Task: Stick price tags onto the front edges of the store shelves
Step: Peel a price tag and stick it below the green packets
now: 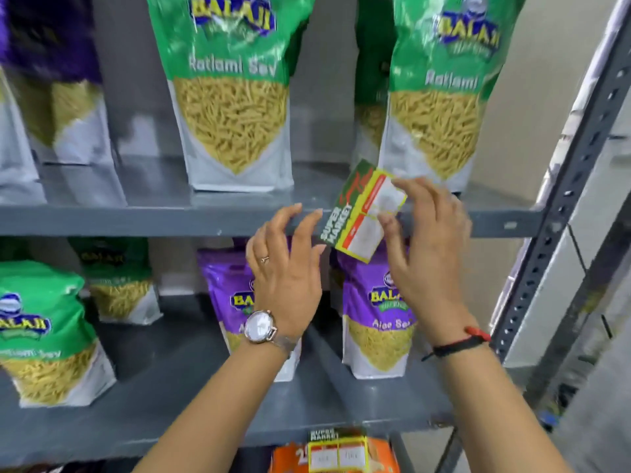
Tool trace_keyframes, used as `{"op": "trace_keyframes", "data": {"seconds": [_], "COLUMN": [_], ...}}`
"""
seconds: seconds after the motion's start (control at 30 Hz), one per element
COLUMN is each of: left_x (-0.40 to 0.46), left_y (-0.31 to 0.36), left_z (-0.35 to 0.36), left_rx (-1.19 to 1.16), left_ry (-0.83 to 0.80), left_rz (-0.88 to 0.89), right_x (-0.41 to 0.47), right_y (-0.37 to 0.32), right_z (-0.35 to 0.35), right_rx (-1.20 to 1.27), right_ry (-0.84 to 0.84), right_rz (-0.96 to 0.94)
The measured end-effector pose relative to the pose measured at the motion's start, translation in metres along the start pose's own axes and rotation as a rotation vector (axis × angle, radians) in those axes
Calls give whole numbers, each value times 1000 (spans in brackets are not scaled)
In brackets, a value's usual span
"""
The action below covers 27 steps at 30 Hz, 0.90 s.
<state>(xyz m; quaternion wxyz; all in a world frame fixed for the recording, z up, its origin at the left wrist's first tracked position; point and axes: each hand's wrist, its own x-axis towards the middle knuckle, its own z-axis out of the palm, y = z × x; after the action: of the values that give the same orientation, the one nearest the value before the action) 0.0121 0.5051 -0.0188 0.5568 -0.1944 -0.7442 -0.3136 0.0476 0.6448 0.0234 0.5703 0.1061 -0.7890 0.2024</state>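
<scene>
Pinching price tag (363, 213), tilted, at shelf edge (136, 220) | right hand (426, 247) | left hand (286, 268) grip released

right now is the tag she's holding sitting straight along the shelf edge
No, the price tag is tilted across the shelf edge, pinched in the right hand.

Two Ratlami Sev pouches (229, 97) stand on the upper shelf (136, 220), one at the middle and one to its right, with more pouches to the left. A tilted price tag (365, 209) lies across that shelf's front edge, pinched by the right hand (426, 240), with the left hand (286, 264) just beside it on the left. Behind the hands, Aloo Sev pouches (375, 319) stand on the lower shelf (170, 421), whose front edge bears a second tag (336, 450).
</scene>
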Motion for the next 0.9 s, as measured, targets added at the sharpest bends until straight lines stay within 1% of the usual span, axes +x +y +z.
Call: {"op": "trace_keyframes", "data": {"seconds": [0.1, 0.17, 0.2, 0.3, 0.4, 0.47, 0.53, 0.7, 0.8, 0.9], "left_x": [16, 21, 23, 25, 26, 26, 27, 26, 28, 34], "left_y": [6, 8, 9, 10, 9, 10, 10, 8, 8, 5], "left_z": [3, 5, 6, 5, 2, 0, -3, -10, -15, -20], "left_rx": [71, 61, 46, -45, -124, -167, -202, -234, -271, -213], "left_ry": [-107, -161, -169, -161, -146, -142, -134, -131, -121, -77], "left_rz": [50, 42, 29, -19, -51, -78, -103, -99, -94, -138], "right_x": [27, 36, 39, 44, 35, 21, 7, -18, -20, -19], "right_y": [2, 2, 2, -2, -7, -9, -10, -8, -1, 6], "right_z": [10, 15, 17, 11, 4, 2, 3, 5, 4, 5], "right_rx": [-18, 51, 116, 282, 317, 352, 429, 773, 852, 750], "right_ry": [-135, -206, -213, -145, -91, -45, 3, 118, 82, 32], "right_rz": [11, 44, 74, 111, 69, 93, 183, 455, 538, 579]}}
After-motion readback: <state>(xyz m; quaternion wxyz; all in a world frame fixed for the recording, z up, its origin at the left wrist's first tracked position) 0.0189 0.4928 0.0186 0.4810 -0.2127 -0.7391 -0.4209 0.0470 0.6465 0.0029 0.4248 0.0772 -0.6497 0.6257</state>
